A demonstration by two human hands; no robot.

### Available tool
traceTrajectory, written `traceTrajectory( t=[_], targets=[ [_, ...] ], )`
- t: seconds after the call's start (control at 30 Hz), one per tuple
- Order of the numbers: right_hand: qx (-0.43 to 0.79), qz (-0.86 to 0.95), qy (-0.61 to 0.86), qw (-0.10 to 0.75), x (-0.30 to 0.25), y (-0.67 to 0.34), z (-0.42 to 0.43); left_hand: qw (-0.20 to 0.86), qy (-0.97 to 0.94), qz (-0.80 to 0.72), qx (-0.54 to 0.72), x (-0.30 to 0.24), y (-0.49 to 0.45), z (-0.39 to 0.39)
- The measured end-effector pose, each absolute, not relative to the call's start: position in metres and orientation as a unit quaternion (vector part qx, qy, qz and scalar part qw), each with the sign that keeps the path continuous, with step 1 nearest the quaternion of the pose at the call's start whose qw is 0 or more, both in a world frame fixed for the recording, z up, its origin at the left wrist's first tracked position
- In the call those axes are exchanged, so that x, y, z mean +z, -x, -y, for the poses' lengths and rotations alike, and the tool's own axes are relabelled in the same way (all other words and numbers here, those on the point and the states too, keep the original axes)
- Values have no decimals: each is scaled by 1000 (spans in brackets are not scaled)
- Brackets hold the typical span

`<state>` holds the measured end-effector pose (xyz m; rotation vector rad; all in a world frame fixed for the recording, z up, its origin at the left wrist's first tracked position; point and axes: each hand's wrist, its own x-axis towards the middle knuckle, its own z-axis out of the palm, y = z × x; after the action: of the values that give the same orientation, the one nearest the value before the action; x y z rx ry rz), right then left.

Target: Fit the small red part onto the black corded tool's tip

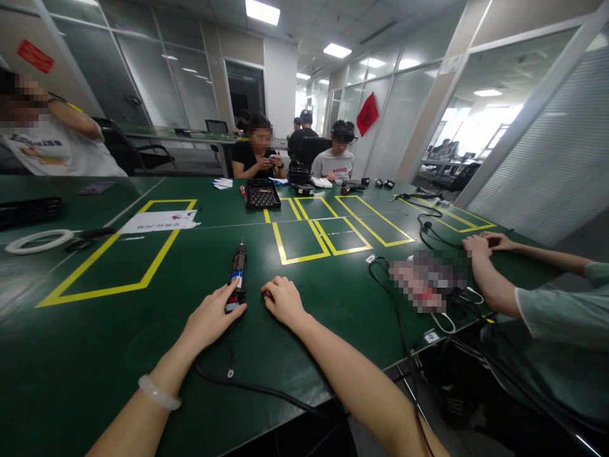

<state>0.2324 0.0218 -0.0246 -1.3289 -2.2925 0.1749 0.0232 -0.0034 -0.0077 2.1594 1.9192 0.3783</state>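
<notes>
A corded electric screwdriver [239,261], dark with a blue and silver band and a thin bit pointing away from me, is on the green table [166,343]. My left hand [212,315] is around its rear end, thumb on the right side and fingers across the left and top. From that end a black cord [257,384] runs down and right along the table. Just right of the tool, my right hand [284,299] rests on the tabletop with curled fingers. Whatever its fingertips hold, if anything, is hidden.
Yellow tape outlines [304,259] mark the table. Farther off are a black tray [263,195] and a white sheet [159,221]. A white cable coil [38,241] lies left. At right, a co-worker's hands [485,244] are near black cables [423,225].
</notes>
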Motion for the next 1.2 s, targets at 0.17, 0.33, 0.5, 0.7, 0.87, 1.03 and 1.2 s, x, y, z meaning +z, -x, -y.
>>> traceTrajectory(
  t=[0.17, 0.33, 0.5, 0.7, 0.87, 1.03, 1.2],
  targets=[
    [90, 846, 476, 221, -23, -237, -26, 126, -743, -643, 138, -9, -18, 2],
    [176, 830, 455, 270, -23, -242, -30, 161, -765, -612, 121, -9, -9, 5],
    [271, 824, 368, 336, -22, -235, -24, 150, -767, -612, 125, -9, -9, 9],
    [307, 810, 357, 349, -20, -221, -19, 142, -764, -620, 109, -8, -13, 10],
    [358, 774, 376, 362, -21, -216, -21, 134, -765, -621, 107, -6, -13, 12],
    [411, 744, 344, 399, -25, -209, -28, 132, -761, -629, 91, 0, -17, 15],
    [621, 565, 331, 431, -32, -205, -43, 131, -757, -636, 77, 6, -20, 17]
  ],
)
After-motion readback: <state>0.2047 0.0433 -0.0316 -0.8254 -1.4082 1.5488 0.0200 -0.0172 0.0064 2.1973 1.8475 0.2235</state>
